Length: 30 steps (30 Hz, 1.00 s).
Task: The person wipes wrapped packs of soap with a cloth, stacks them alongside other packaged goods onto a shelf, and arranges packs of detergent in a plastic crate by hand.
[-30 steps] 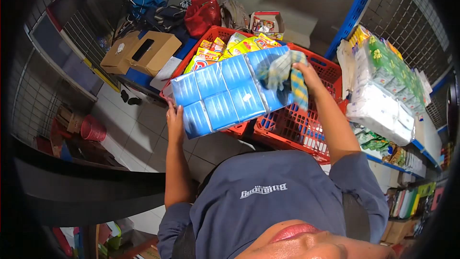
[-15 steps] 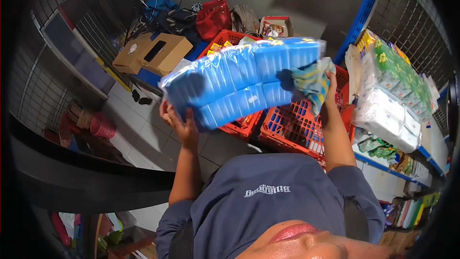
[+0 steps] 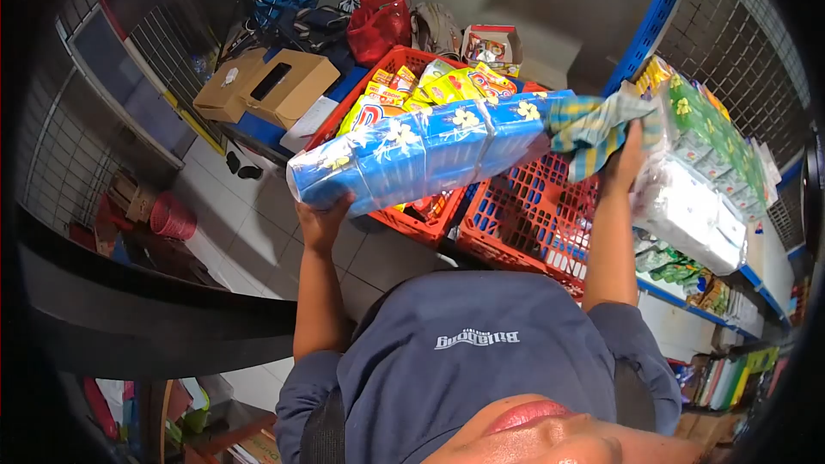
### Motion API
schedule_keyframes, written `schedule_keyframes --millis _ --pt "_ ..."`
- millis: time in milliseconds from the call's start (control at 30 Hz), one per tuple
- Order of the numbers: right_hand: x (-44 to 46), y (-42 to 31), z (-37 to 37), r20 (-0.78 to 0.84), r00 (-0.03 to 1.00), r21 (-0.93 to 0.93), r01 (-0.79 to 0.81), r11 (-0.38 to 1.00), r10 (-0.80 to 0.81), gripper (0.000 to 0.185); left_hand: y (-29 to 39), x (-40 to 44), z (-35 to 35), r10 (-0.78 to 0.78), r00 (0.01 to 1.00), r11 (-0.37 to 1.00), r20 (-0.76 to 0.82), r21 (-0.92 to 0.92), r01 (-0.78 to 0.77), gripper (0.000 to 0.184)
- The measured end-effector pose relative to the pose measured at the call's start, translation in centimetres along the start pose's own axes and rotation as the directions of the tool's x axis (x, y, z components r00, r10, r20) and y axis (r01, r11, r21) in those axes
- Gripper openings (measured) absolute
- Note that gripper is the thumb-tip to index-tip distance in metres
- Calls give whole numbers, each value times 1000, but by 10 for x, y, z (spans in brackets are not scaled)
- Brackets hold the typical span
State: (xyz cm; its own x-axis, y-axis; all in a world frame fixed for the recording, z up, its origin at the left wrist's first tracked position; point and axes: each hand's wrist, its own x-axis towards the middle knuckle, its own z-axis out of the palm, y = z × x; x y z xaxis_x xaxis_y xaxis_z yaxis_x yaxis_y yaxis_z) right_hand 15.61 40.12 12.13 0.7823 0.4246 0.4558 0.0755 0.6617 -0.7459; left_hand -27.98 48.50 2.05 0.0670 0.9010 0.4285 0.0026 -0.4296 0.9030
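A blue plastic-wrapped pack (image 3: pixel 430 150) with a flower print hangs in front of me, its narrow printed side turned up. My left hand (image 3: pixel 323 216) grips its lower left corner from below. At the pack's right end, my right hand (image 3: pixel 626 155) is closed on a yellow, green and white checked cloth (image 3: pixel 593 125), which lies against the pack. Beneath the pack are a red crate (image 3: pixel 337 112) of yellow packets (image 3: pixel 447 88) and a second red crate (image 3: pixel 516 245) with a lattice.
Cardboard boxes (image 3: pixel 296 90) stand at the left beside a red bag (image 3: pixel 378 27). On the right, a shelf (image 3: pixel 679 296) carries green packs (image 3: pixel 700 125) and white packs (image 3: pixel 687 206). A pink basket (image 3: pixel 172 215) is on the floor at the left.
The blue pack has tilted so its flowered side faces up, where its broad face showed before. My right hand, with the cloth, has moved right and up.
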Motion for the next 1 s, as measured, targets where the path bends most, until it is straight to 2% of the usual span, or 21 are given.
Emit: schedule_keyframes --millis 33,67,133,200,267,300,367,400,433,533,567,633,700,733,767,800,833,867,900,967,1000 --pt "0 -17 13 -22 989 -82 142 987 -144 28 0 1 2 -2 1000 1000 4 1 2 73" --pt "0 -23 21 -27 989 -84 140 987 -143 28 1 1 5 52 998 998 -30 -21 -53 70" --pt "3 -28 36 256 863 -199 488 850 -436 31 4 1 8 104 992 993 -66 -46 -107 67" --pt "-10 -43 67 513 772 -520 627 579 -375 34 11 -4 7 39 999 997 20 -69 -37 62" --pt "-16 -15 80 637 769 -609 460 646 52 39 16 -8 12 40 999 991 9 -126 -38 60" --pt "-36 -26 99 701 707 -608 660 441 -93 40 19 -9 15 49 999 982 5 -186 -47 57" --pt "-50 -19 119 718 695 -543 583 605 -25 40 25 -7 17 36 999 981 21 -190 -31 59" --pt "-63 -28 136 781 618 -502 544 673 83 40 27 -8 17 27 998 981 49 -193 -17 61" --pt "-80 -11 145 815 574 -433 695 574 -79 38 26 -9 18 26 998 981 52 -192 -16 61" --pt "-126 -28 192 909 416 -288 673 682 -27 27 13 -11 16 92 994 986 65 -147 -82 66" --pt "-141 -23 204 931 357 -315 673 669 79 36 6 -13 13 48 997 993 54 -114 -42 67" --pt "-171 -15 214 955 270 -90 651 754 -119 40 9 -11 15 11 999 997 43 -79 -8 69" --pt "-183 -13 220 969 114 65 737 672 -219 48 24 -6 25 357 928 928 -104 158 -339 62" --pt "-182 -10 218 967 119 65 741 668 -225 48 17 -3 20 435 900 837 -38 386 -388 56" --pt "-180 -6 213 945 97 177 654 735 -313 49 5 -3 16 442 896 833 -31 384 -398 56" --pt "-176 -5 209 913 84 290 556 779 -400 51 -7 -6 11 358 933 909 -41 244 -338 54" --pt "-168 -10 200 912 84 288 565 773 -402 51 -1 -4 13 476 879 810 -16 397 -432 56" --pt "-156 -19 185 953 85 234 405 884 -291 47 5 -2 14 586 810 679 11 540 -498 58" --pt "-142 -25 168 982 64 156 233 960 -175 43 10 -2 17 587 809 684 7 531 -500 58" --pt "-119 -31 135 997 -71 43 137 990 -34 38 14 -2 22 200 973 973 -111 137 -185 66" --pt "-108 -31 116 995 -59 -61 226 972 76 37 17 -1 23 173 978 985 -116 50 -168 64"
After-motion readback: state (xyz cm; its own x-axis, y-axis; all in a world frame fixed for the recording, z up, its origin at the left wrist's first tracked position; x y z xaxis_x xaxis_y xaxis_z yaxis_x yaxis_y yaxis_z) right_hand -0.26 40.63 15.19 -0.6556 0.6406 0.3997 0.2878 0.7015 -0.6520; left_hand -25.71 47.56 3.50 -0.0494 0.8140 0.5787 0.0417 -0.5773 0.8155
